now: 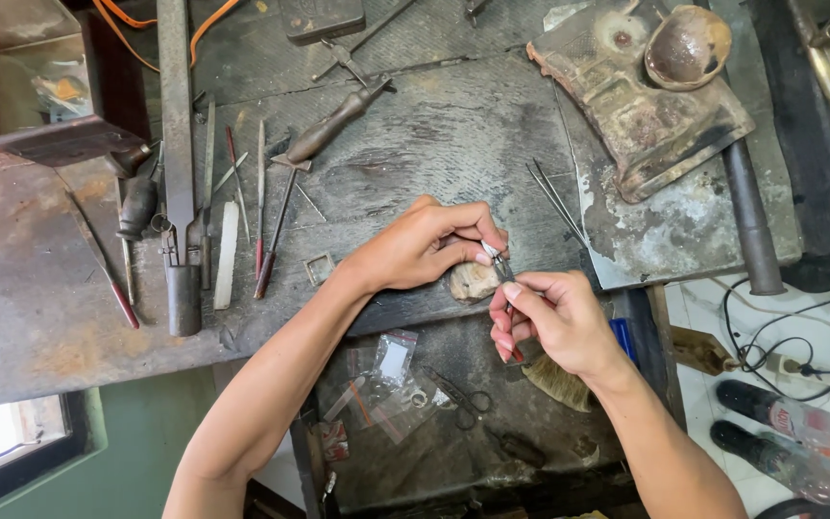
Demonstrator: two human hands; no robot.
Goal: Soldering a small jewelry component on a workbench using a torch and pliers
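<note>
1. The left hand (425, 245) is curled with thumb and fingertips pinched on a tiny piece too small to identify, held at the tip of the pliers (499, 264).
2. The right hand (554, 317) is closed around the small pliers with red-tipped handles, their nose pointing up toward the left hand's fingertips; the two hands nearly touch.
3. Just below the left hand's fingers and touching the edge of the tabletop (415, 144) sits a worn wooden bench peg (471, 281), directly beside the pliers.
4. Beyond the right hand lie thin steel tweezers (554, 200), and further off a charred soldering block (631, 106) with a small rounded bowl (686, 46) on it.
5. Out past the left hand a row of files and gravers (237, 192) lies side by side, with a dark-handled hammer (324, 130) beyond it.
6. Under both hands, on a lower drawer tray (530, 413), rest clear plastic bags (391, 375), small scissors (463, 394) and a bristle brush (557, 383) just beneath the right wrist.
</note>
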